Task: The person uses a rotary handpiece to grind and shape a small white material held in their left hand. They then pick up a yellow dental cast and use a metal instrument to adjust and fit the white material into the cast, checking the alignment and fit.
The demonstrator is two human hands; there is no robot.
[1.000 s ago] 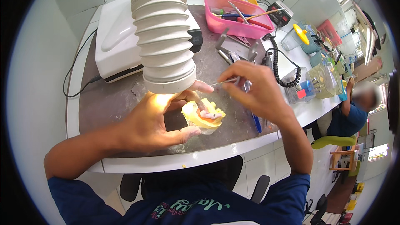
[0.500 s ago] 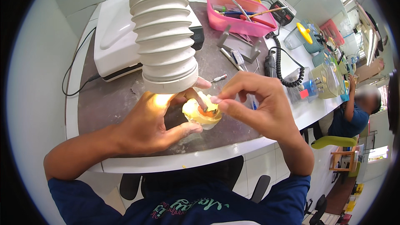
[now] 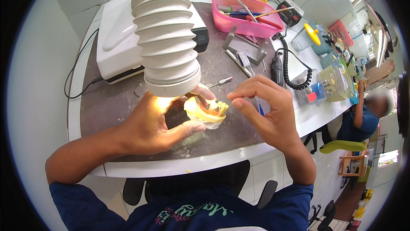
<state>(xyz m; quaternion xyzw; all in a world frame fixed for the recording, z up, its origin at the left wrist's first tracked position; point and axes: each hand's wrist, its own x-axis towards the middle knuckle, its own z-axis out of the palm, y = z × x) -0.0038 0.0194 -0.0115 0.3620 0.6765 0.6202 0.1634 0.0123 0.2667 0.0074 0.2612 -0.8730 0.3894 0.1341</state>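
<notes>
A yellow dental model (image 3: 197, 112) with a pale base sits in my left hand (image 3: 156, 124). My left thumb presses its near side, and the other fingers reach round the far side. An orange-pink gum area (image 3: 210, 112) shows on top, with small grey metal posts standing in it and yellow teeth at the right end. Just right of the model, apart from it, hovers my right hand (image 3: 267, 111). Its thumb and index fingertip are drawn close together; anything between them is too small to make out. A screwdriver (image 3: 221, 82) lies on the dark mat beyond the model.
A ribbed white suction hose (image 3: 166, 38) hangs right above my left hand. Behind stand a white machine (image 3: 117, 43) and a pink tool basket (image 3: 243, 23). A brush (image 3: 244, 58), a grey metal stand (image 3: 245, 47) and a black corded handpiece (image 3: 277, 68) lie right. Another person (image 3: 363, 115) sits far right.
My right hand has drawn back from the model to the right. The left index finger has lifted off its top, uncovering the metal posts, and the model has tilted slightly.
</notes>
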